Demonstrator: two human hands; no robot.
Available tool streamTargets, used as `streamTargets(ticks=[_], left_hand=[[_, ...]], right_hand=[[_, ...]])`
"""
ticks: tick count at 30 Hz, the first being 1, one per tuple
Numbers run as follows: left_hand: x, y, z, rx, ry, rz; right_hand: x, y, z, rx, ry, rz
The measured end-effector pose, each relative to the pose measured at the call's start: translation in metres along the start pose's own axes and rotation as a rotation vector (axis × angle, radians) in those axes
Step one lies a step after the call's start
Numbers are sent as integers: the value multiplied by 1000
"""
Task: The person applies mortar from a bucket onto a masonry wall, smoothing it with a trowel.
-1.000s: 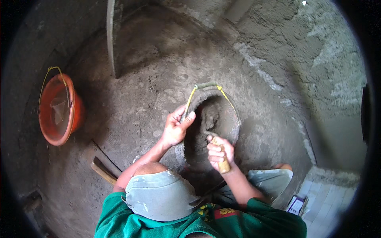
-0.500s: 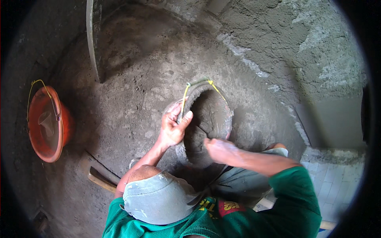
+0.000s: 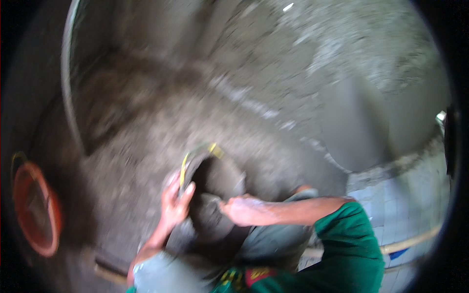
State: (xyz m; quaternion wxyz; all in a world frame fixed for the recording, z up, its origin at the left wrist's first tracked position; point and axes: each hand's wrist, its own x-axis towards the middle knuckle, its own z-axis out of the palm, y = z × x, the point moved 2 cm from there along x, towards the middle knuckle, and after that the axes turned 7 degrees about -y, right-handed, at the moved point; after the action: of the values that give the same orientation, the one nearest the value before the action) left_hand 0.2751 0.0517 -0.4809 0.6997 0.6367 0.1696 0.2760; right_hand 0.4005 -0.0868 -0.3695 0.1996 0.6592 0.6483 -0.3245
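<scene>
"Around the bucket's (image 3: 239, 178) left rim, what's the left hand (image 3: 175, 207) doing?"

"Clamped on it: fingers outside, thumb by the rim. Probably steadying, since the bucket's tilted, mouth toward the person."

"Bucket's where?"

"On the floor (image 3: 132, 190), just ahead of the person's legs (image 3: 278, 244). Yellow-tied handle (image 3: 215, 150) at its far rim."

"Right hand (image 3: 239, 210)?"

"Bucket's right side, at the mouth. Fingers curled together, seemingly clamped on a trowel; grip's hidden in the fist, frame's blurry."

"Why the tilt?"

"Likely gives the right hand an easy way into the grey mix (image 3: 210, 222) inside."

"Anything else?"

"Orange pail (image 3: 54, 234), well left of the bucket, maybe parked clear of both arms. Pale tiles (image 3: 386, 210), right of the bucket."
</scene>
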Motion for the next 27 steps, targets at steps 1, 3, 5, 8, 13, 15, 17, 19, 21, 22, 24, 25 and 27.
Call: streamTargets(ticks=[1, 3, 5, 8, 13, 15, 17, 19, 21, 22, 24, 25, 27], left_hand=[[1, 7, 0, 42, -20, 72], [-1, -1, -2, -40, -36, 79], [3, -9, 1, -188, -44, -27], [-5, -17, 0, -236, 55, 6], [-12, 23, 5, -240, 99, 69], [-10, 33, 6, -304, 71, -92], [-6, 42, 8, -306, 42, -118], [-3, 49, 12, -323, 107, 41], [-4, 37, 5, -355, 33, 16], [1, 32, 2, -337, -10, -41], [-7, 20, -1, -317, -2, -65], [-8, 14, 0, -303, 13, -32], [-6, 50, 6, -306, -37, -1]], right_hand=[[0, 17, -5, -11, 106, -58], [16, 56, 9, -11, 99, 237], [48, 134, 165, -265, 9, -397], [35, 37, 125, 1176, -565, 263], [23, -31, 85, 2010, -388, 168], [44, -23, 94, 2322, -387, -101], [57, -23, 90, 2810, -282, -534], [54, -9, 79, 2852, -156, -566], [43, 17, 76, 2800, -398, -594], [12, 8, 51, 2300, -111, -112], [-17, 14, 6, 1169, -228, 3], [-32, 0, -36, 537, -216, 93], [14, 76, 33, 95, 237, 29]])
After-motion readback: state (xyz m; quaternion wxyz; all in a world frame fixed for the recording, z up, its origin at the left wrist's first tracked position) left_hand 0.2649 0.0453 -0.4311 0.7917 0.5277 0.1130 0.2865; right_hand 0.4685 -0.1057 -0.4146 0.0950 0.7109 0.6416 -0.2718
